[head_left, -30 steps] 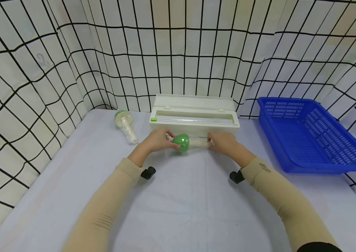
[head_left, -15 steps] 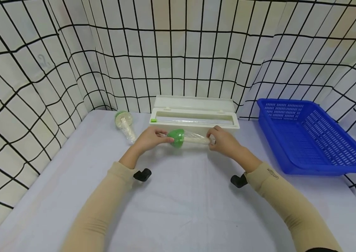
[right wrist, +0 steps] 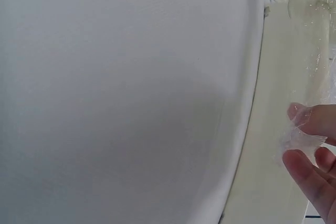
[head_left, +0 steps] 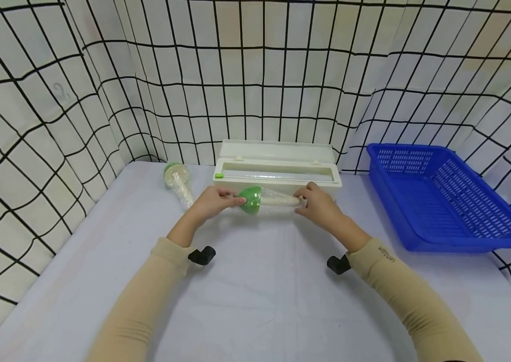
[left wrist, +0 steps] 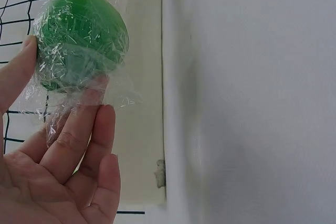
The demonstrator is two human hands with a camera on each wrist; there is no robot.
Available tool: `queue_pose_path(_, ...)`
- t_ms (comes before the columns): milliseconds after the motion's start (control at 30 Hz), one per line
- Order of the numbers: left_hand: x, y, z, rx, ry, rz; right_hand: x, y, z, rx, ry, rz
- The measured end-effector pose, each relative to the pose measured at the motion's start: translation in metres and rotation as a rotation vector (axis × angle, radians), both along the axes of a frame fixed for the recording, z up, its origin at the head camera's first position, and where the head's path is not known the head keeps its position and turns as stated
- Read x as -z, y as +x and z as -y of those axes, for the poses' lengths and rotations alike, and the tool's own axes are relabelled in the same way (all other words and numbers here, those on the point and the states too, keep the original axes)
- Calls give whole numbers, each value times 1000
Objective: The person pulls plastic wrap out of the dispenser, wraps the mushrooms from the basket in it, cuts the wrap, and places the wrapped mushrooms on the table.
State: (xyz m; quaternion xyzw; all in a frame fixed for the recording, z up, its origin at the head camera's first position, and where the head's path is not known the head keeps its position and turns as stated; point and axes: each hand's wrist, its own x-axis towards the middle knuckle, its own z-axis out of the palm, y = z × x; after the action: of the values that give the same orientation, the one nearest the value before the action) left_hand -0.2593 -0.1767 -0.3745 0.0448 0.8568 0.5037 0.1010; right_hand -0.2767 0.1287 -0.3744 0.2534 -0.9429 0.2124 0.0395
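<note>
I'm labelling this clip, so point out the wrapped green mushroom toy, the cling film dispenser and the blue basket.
wrapped green mushroom toy [head_left: 251, 199], head view, green cap
cling film dispenser [head_left: 278, 151], head view, open lid
blue basket [head_left: 375, 165], head view, left wall

Dispenser box [head_left: 277, 168] behind hands, basket [head_left: 440, 196] right

Glossy crinkled film (clear plastic) wraps the green mushroom toy [head_left: 251, 199].

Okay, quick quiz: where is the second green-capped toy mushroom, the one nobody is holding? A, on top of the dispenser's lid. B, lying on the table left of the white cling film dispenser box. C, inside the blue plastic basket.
B: the loose green-capped toy mushroom lies on the table left of the white cling film dispenser box; the blue plastic basket holds nothing visible.
</note>
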Motion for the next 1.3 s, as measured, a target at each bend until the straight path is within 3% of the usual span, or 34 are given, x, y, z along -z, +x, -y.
queue_pose_path(167, 3, 1, -2, 5, 24, -1, 1, -3, 0, 71, -28, 35)
queue_pose_path(433, 4, 0, -5, 16, 43, -2, 1, -7, -4, 121, -160, 184)
queue_pose_path(700, 4, -1, -4, 21, 13, 7, 7, -16, -13, 127, -591, 649)
queue_pose_path(833, 3, 0, -2, 17, 34, 21, 9, -17, -14, 100, -775, 787)
queue_pose_path(1000, 5, -1, -1, 14, 93, 37, 12, -15, -14, 110, -902, 852)
queue_pose_path(1300, 10, -4, 1, -5, 220, 116, 21, -12, -12, 188, -910, 926)
